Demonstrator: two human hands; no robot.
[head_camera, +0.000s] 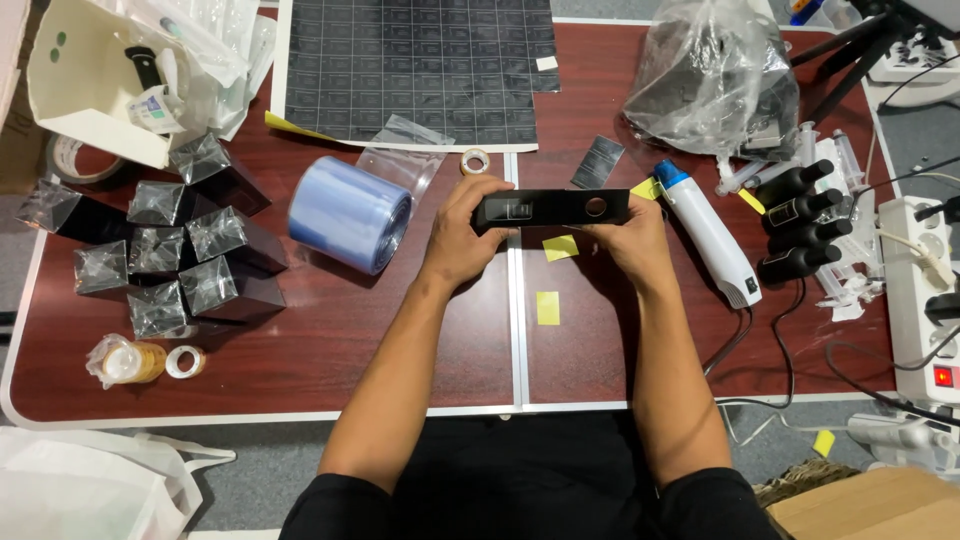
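- Overhead, from the head camera, both hands hold 1 long black box (552, 208) level above the middle of the dark red table (330, 350).
- Left hand (462, 232) grasps the box's left end, fingers curled over the top edge and thumb at the front.
- Right hand (628, 238) grasps the right end from below, fingertips near a round hole in the box's face.
- Just left of the hands lies a roll of blue plastic film (350, 213) on its side, with a small tape roll (475, 160) behind it.
- Further left sit several dark boxes wrapped in clear film (165, 255), and 2 tape rolls (150, 361) near the table's front edge.
- Behind the box lies a black sheet of cut labels (415, 65).
- Right of the hands rests a white heat gun with a blue tip (708, 232), then a row of black bottles (800, 222).
- Yellow paper scraps (547, 307) lie under and between the forearms.
- A clear bag with dark contents (715, 75) sits at the far right corner.
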